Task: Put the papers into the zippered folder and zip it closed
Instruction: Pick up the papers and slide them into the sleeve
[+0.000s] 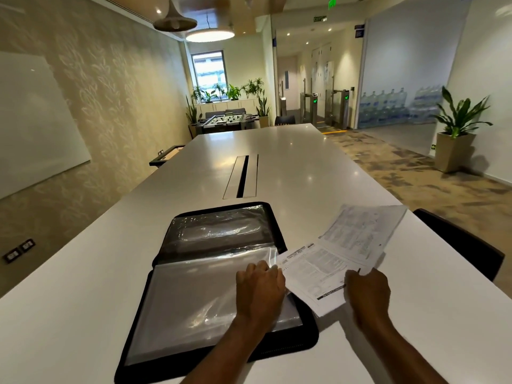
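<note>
A black zippered folder point(194, 273) lies open flat on the white table point(83, 286), its clear plastic sleeves facing up. My left hand point(260, 289) rests on the right edge of the near sleeve, its fingers pinching the plastic edge. Printed papers point(346, 253) lie fanned on the table right of the folder, one corner overlapping the folder's right side. My right hand point(367, 291) presses down on the near sheet, gripping its lower edge.
A closed cable hatch point(241, 176) runs along the table's middle beyond the folder. A dark chair back point(465, 245) stands at the table's right edge. Potted plants, a foosball table and turnstiles are far off.
</note>
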`<state>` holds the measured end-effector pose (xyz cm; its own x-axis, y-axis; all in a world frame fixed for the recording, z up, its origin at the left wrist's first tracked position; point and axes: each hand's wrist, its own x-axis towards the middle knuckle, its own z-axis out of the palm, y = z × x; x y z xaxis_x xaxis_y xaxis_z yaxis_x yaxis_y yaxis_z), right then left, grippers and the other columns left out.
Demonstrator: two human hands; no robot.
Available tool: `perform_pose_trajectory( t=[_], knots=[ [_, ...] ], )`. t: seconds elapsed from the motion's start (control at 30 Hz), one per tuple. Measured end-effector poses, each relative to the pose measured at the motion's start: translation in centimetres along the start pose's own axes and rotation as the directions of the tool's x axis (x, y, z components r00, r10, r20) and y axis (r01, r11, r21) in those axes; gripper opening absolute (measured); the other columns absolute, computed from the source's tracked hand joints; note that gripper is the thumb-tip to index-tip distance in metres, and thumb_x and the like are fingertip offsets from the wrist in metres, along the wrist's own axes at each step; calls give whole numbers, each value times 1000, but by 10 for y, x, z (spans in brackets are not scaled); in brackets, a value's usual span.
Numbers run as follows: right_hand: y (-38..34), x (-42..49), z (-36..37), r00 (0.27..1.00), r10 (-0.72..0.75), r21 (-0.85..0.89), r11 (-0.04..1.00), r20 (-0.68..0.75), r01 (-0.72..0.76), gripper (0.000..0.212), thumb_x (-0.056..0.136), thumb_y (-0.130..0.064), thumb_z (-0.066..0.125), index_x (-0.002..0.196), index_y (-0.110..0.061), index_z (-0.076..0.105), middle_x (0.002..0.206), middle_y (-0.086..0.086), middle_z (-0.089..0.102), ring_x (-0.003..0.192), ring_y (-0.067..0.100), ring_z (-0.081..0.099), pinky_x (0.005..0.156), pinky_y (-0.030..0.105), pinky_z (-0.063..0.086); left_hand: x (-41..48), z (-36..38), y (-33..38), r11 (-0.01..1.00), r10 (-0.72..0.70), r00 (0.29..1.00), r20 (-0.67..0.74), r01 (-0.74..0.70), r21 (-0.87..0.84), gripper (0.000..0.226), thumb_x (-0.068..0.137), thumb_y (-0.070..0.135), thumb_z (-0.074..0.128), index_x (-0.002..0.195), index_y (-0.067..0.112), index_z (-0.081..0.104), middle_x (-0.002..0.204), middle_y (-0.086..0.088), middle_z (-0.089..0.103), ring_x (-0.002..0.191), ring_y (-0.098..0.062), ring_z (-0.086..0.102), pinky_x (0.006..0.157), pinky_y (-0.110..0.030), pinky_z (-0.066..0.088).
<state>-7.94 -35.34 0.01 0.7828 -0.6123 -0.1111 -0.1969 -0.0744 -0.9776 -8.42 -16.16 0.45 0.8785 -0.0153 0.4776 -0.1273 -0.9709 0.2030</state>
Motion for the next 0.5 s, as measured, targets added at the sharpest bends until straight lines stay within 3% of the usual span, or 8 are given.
perform_pose_trajectory(
  t=[0.07,0.17,0.27,0.33,0.4,0.43,0.5],
  knots=[
    [-2,-2,13,999,-1,43,999,-53,3,32,82,-13,55,112,-11,66,107,10,71,92,34,65,78,37,54,-1,2,1,1000,15,1000,-12,-15,2,34,97,33,39,78,25,66,79,8,62,67,-8,39,65,-30,30],
    [-3,-6,29,997,29,82,996,-77,-23,31,84,-18,54,113,-17,64,109,8,71,91,34,66,85,47,55,-2,3,4,998,50,999,-15,-50,22,32,95,34,44,71,25,63,73,10,60,63,-8,38,62,-29,29],
    [-1,-9,42,997,20,75,997,-74,-14,32,88,-17,54,118,-13,62,116,11,69,101,36,64,91,45,52,-1,3,5,998,63,997,36,-63,-1,28,90,30,55,64,22,62,64,9,60,56,-9,42,58,-28,31],
    [1,-9,47,999,-13,65,998,-44,16,34,90,-17,54,123,-10,59,122,14,67,107,37,63,94,45,50,-2,4,2,997,62,996,66,-58,-57,30,93,31,51,68,21,65,64,7,62,55,-9,43,58,-27,39],
    [3,-8,50,998,-61,51,997,-11,61,36,92,-17,55,127,-8,56,124,16,65,108,37,62,92,40,49,-2,2,-1,989,67,995,72,-57,-136,22,94,31,52,83,24,70,72,7,69,55,-7,55,57,-19,47],
    [5,-8,51,997,-78,52,996,-3,78,37,93,-16,54,129,-8,54,124,17,65,105,36,63,87,36,49,-2,0,-2,981,82,995,60,-70,-179,13,91,29,58,92,26,70,77,8,73,56,-6,61,55,-11,43],
    [8,-7,52,995,-97,52,994,5,97,37,94,-16,53,130,-8,53,123,17,65,92,28,64,71,23,50,-1,-4,-4,975,105,994,34,-96,-202,17,88,25,62,104,28,67,87,9,75,60,-7,66,52,-10,41]
  ],
)
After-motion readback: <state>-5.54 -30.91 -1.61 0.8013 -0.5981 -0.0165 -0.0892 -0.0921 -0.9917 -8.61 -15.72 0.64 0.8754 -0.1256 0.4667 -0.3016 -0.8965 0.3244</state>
